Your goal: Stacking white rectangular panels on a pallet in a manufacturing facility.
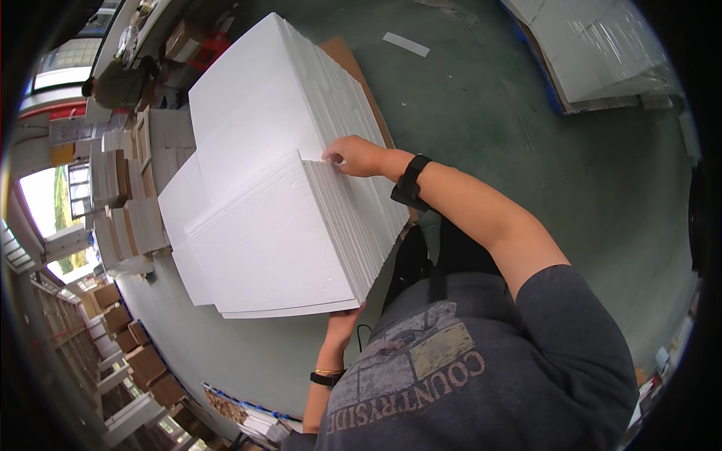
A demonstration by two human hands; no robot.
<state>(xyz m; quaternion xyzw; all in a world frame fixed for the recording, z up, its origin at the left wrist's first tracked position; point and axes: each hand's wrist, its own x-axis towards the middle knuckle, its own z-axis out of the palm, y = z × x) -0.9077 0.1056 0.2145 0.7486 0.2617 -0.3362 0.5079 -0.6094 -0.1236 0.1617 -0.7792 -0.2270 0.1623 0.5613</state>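
Observation:
A tall stack of white foam boards (248, 90) stands in front of me, with many thin edges showing along its right side. On its near part, the top white foam board (271, 240) lies slightly askew over the others. At that board's far right corner is my right hand (355, 155), its thumb and fingers closed in a pinch against the board edges. My left hand (346, 322) holds the near right corner from below, and most of its fingers are hidden beneath the board. Dark bands circle both wrists.
Brown cardboard (353, 64) shows behind the stack. A wrapped pallet of white boards (602, 52) stands far right. A white strip (406, 44) lies on the green floor. Stacked panels (143, 180) and cartons (143, 361) line the left. Another person (124, 83) bends at the far left.

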